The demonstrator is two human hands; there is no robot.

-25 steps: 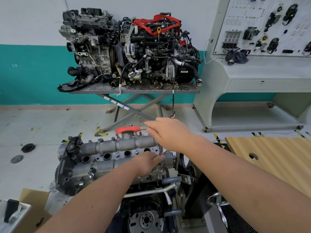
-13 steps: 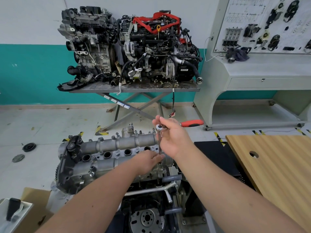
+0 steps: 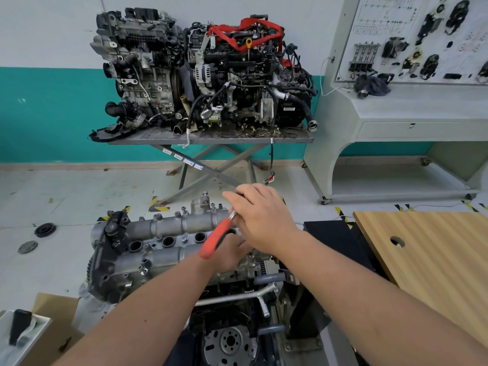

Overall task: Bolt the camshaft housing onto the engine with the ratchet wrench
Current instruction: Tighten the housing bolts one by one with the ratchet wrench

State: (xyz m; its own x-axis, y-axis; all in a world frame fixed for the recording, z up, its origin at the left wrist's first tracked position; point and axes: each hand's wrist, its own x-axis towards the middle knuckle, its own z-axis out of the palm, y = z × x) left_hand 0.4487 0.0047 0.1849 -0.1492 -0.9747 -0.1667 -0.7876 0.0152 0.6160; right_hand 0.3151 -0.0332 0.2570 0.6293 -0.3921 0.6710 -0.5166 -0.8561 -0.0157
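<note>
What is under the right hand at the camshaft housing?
The right hand covers the ratchet wrench head; only its red handle shows, slanting down-left over the left hand. The camshaft housing end, socket and bolt beneath are hidden.

Auto workshop: engines (image 3: 200, 72) on stands

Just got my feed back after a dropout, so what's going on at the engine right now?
A person is working a ratchet wrench on the camshaft housing atop the engine. The right hand grips the wrench at its head end, with the red handle angled down toward the person. The left hand rests on the housing below it. The bolt itself is hidden under the hands.
</note>
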